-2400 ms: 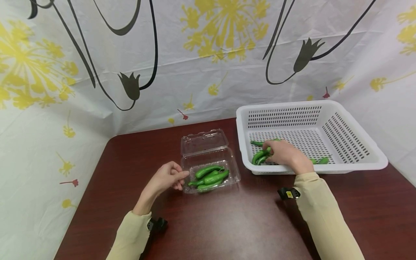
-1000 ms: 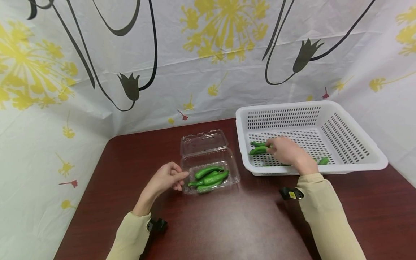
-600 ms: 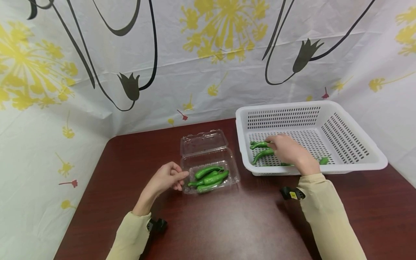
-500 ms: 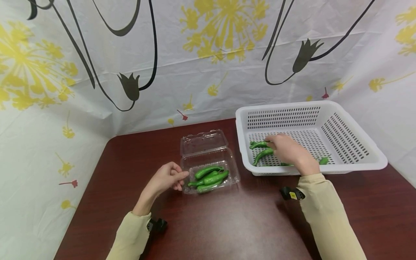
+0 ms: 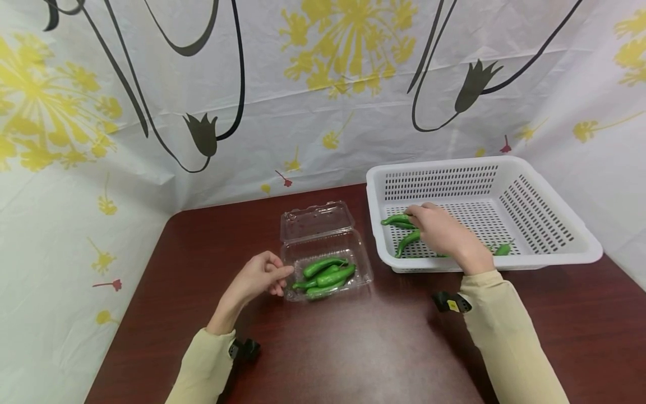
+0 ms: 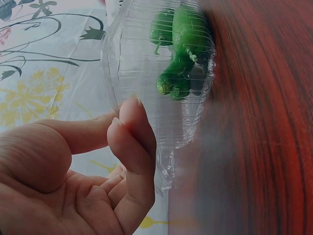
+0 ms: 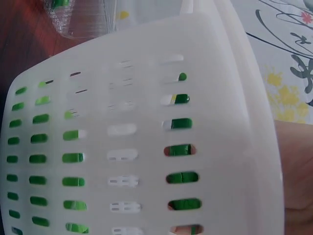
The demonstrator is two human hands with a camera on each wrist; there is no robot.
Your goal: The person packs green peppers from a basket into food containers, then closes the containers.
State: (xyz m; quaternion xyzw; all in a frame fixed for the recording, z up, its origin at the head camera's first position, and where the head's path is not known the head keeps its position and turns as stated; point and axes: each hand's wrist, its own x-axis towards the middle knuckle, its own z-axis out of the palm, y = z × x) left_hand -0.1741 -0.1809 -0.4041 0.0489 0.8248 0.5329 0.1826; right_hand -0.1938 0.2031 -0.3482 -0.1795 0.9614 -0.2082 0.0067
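Note:
My left hand pinches the near-left edge of a clear plastic clamshell container between thumb and fingers. Its lid lies folded back, and several green chili peppers are piled inside. Inside the white perforated basket, my right hand grips a green chili pepper by its right end. Another pepper shows just below that one; whether it is held too, I cannot tell. A curved pepper lies under the hand. In the right wrist view the basket wall hides most of the right hand.
Another pepper lies near the basket's front wall. The basket stands to the right of the container on a dark red wooden table. A white patterned sheet hangs behind and at both sides.
From the basket's front-left corner, my right hand has shifted toward the back, parting the peppers, and now has one raised slightly leftward. My left hand has stayed at the container's edge.

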